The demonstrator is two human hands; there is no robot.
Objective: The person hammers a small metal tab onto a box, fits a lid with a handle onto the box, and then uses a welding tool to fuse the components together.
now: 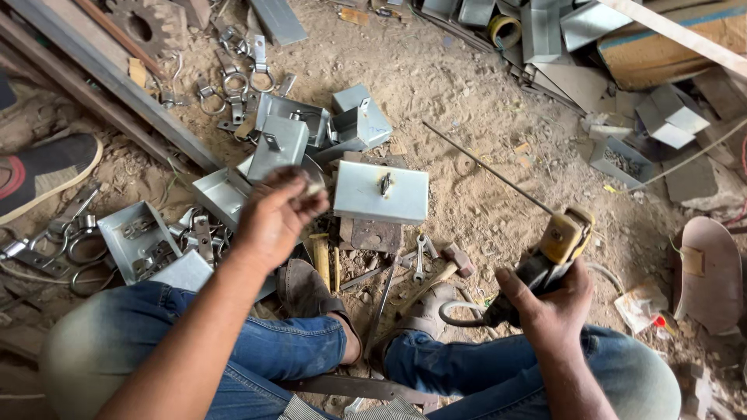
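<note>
1. Electrode holder (554, 250) sits in the right hand (548, 299), low at the right of the ground, just above the right knee. A thin rod (486, 169) sticks out from its yellowed jaw, slanting up and left over the dirt.
2. Right hand: fingers wrapped tight round the holder's dark grip, a grey cable (459, 313) looping out below it.
3. Left hand (274, 214) is raised over the left knee, fingertips pressed together on something small; the blur hides what it is.
4. Box (381, 192), grey sheet metal with a small latch on top, lies on the ground between the two hands, resting on a rusty plate (372, 233).
5. Step in hand, as I judge it: the rod is held off the work while the left hand readies a small piece, so no weld is being made now. The rod tip is well apart from the box.
6. Next move would call for the small piece set steady against the box and the rod tip brought to the joint.
7. Near the feet lie a hammer (443, 272) and a spanner (419, 260).
8. More boxes (284, 140) and clamps (233, 78) are heaped toward the upper left.
9. Hard to tell: the object in the left fingers, and the cable's far end, hidden behind the leg.
</note>
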